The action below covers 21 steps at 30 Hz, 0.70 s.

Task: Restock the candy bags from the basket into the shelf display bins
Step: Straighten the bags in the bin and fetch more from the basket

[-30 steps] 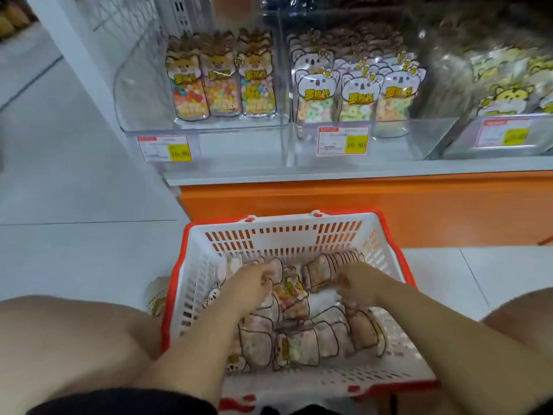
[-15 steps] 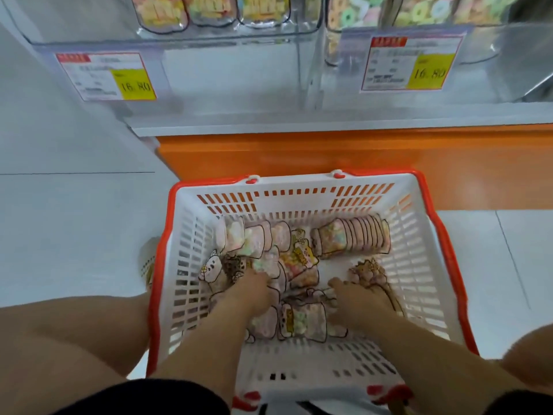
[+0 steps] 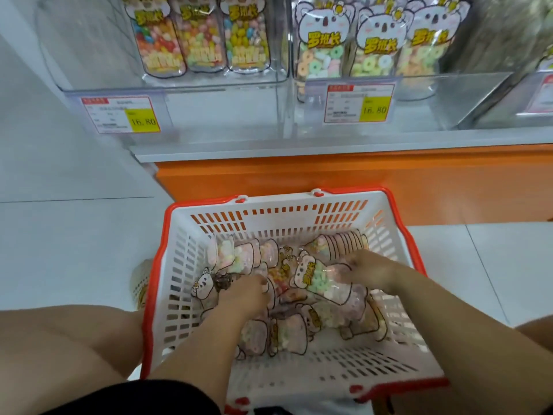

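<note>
While both hands reach down into the basket (image 3: 269, 217), the right hand (image 3: 368, 272) curls its fingers on the end of a candy bag (image 3: 317, 280) with a koala face. The left hand (image 3: 245, 295) bends its fingers into the pile of bags (image 3: 287, 333). Its fingertips are hidden, so I cannot tell if it holds one. White basket walls stand near both hands, with open room above. Far past the fingertips, clear bins (image 3: 209, 82) hold standing bags, their tops cut off.

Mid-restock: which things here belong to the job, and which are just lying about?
Job: basket; candy bags in it; left bin; right bin; left hand and right hand, both down among the bags.
Lying about: price tags; orange base; floor.
</note>
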Available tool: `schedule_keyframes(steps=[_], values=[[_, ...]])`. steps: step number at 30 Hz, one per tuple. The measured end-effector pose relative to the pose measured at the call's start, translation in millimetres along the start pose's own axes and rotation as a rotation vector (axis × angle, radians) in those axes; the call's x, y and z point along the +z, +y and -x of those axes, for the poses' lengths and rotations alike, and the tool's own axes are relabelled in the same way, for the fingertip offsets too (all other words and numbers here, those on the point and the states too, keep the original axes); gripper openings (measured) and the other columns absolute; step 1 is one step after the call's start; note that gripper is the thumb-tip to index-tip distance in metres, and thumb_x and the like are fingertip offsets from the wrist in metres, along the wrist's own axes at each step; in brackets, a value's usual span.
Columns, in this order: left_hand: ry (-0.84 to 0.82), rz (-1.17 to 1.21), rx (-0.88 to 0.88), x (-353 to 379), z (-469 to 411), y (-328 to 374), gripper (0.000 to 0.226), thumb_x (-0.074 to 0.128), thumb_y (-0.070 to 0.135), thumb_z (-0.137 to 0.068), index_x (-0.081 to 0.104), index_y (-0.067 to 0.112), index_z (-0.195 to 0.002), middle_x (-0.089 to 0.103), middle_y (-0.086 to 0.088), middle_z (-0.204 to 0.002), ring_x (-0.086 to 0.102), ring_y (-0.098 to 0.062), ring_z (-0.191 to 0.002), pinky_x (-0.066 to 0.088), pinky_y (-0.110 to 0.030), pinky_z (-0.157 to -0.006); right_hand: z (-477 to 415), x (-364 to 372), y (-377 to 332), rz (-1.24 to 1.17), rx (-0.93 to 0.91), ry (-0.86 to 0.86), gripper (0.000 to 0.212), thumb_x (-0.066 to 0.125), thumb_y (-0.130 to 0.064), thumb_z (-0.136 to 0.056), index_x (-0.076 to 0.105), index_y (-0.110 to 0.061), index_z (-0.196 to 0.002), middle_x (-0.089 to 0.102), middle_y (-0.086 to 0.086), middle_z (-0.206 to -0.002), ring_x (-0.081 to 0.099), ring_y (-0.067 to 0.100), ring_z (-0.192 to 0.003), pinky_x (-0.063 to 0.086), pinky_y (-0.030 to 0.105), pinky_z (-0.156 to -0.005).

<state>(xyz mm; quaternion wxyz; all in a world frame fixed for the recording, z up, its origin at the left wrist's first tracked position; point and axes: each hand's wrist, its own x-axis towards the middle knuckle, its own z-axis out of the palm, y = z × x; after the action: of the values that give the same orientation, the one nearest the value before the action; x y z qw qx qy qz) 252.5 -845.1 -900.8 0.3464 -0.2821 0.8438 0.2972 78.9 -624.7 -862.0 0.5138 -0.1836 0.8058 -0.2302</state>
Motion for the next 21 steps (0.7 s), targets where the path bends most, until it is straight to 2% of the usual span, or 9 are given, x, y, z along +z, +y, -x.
schedule_keyframes(steps=[2,5,7,8,10,12,14,17,21], values=[[0.065,0.228,0.041,-13,13,20,0.043,0.046,0.038,-0.104,0.056,0.014,-0.138,0.057,-0.008,-0.14,0.056,-0.025,-0.123,0.046,-0.033,-0.099,13,-10,-10,-0.291,-0.042,0.082,0.033,0.073,-0.029,-0.088,0.071,-0.014,-0.117,0.068,0.004,-0.124,0.064,0.018,-0.112,0.05,0.041,-0.102],[0.041,0.698,-0.036,-32,33,49,0.067,0.042,0.069,-0.094,0.062,0.017,-0.131,0.065,-0.008,-0.129,0.064,-0.024,-0.109,0.048,-0.032,-0.091,34,-9,-33,-0.719,-0.115,0.075,0.014,0.062,-0.015,-0.096,0.068,-0.02,-0.108,0.071,-0.008,-0.095,0.066,0.002,-0.081,0.056,0.023,-0.071],[-0.081,1.122,-0.081,-42,49,63,0.066,0.053,0.072,-0.087,0.064,0.02,-0.126,0.07,-0.006,-0.116,0.069,-0.025,-0.094,0.054,-0.036,-0.081,48,-4,-46,-0.905,-0.16,0.05,0.01,0.058,-0.013,-0.098,0.066,-0.008,-0.097,0.071,0.003,-0.076,0.068,0.013,-0.061,0.06,0.034,-0.061],[-0.127,1.302,-0.044,-46,55,69,0.056,0.06,0.063,-0.089,0.067,0.017,-0.119,0.072,-0.007,-0.102,0.069,-0.025,-0.084,0.056,-0.037,-0.073,55,-1,-52,-0.948,-0.188,0.045,0.014,0.058,-0.014,-0.098,0.067,-0.003,-0.1,0.072,0.009,-0.079,0.07,0.02,-0.064,0.061,0.044,-0.068],[-0.154,1.499,0.052,-50,69,80,0.036,0.068,0.043,-0.09,0.075,0.011,-0.105,0.071,-0.007,-0.088,0.067,-0.029,-0.085,0.056,-0.044,-0.081,67,6,-62,-0.926,-0.198,0.078,0.026,0.062,-0.02,-0.097,0.068,0.002,-0.11,0.07,0.021,-0.1,0.068,0.036,-0.086,0.051,0.065,-0.089],[-0.099,1.555,0.17,-52,79,87,0.025,0.063,0.026,-0.097,0.075,0.007,-0.107,0.073,-0.01,-0.095,0.068,-0.031,-0.09,0.056,-0.044,-0.087,77,10,-68,-0.859,-0.201,0.111,0.035,0.068,-0.026,-0.093,0.067,0.004,-0.11,0.062,0.028,-0.104,0.059,0.038,-0.094,0.044,0.07,-0.096],[0.006,1.56,0.193,-55,85,89,0.025,0.068,0.019,-0.093,0.067,0.003,-0.113,0.069,-0.018,-0.093,0.065,-0.033,-0.08,0.057,-0.04,-0.077,87,7,-75,-0.782,-0.218,0.156,0.031,0.074,-0.028,-0.088,0.07,0.001,-0.099,0.06,0.023,-0.094,0.059,0.032,-0.085,0.053,0.06,-0.09],[0.089,1.609,0.212,-64,94,88,0.02,0.065,0.011,-0.095,0.057,-0.001,-0.108,0.059,-0.028,-0.104,0.058,-0.041,-0.091,0.051,-0.058,-0.089,99,-8,-84,-0.616,-0.27,0.311,0.025,0.077,-0.028,-0.085,0.072,-0.004,-0.083,0.063,0.013,-0.077,0.06,0.024,-0.071,0.059,0.047,-0.072],[0.077,1.668,0.26,-83,117,96,0.054,0.058,0.043,-0.096,0.058,-0.001,-0.126,0.063,-0.015,-0.118,0.058,-0.03,-0.1,0.051,-0.042,-0.081,125,-21,-100,-0.502,-0.352,0.367,0.024,0.076,-0.024,-0.084,0.062,-0.007,-0.076,0.061,0.009,-0.069,0.055,0.021,-0.07,0.049,0.042,-0.075]])
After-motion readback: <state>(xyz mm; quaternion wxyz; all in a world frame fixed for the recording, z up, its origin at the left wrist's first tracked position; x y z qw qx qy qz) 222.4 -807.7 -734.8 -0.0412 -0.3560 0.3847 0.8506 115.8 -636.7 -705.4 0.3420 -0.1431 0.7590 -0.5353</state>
